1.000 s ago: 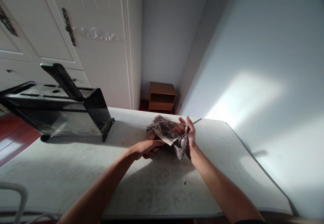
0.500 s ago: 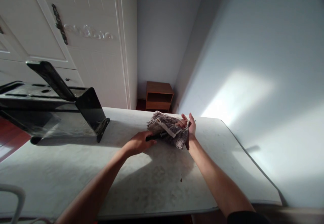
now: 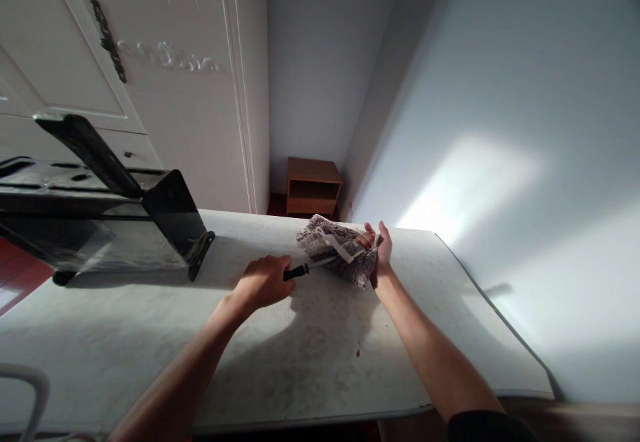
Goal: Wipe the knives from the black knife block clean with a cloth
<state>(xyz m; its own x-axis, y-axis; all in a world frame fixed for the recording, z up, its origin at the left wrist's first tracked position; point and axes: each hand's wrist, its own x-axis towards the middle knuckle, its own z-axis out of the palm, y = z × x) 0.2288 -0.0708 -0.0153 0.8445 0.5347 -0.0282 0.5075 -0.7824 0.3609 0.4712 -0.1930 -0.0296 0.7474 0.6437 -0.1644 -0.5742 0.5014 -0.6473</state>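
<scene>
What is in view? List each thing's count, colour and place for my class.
Cloth: one, grey-brown, centre
Tool: one, black and grey, centre
Slotted holder: one, black, left
Slanted handle: one, black, in holder
Table: one, white, foreground
Speck: one or more, brown, on table
Cabinet: one, white, upper left
Ornate handle: one, dark, on cabinet
Knob: one, dark, on cabinet
Ornament: one, white, on cabinet
Wooden unit: one, brown, beyond table
Walls: two, pale blue, back, right
Floor: one, red, left edge
Curved tube: one, white, lower left
Sleeve: one, black, lower right
Left hand: one, bare, gripping tool
Right hand: one, bare, holding cloth
</scene>
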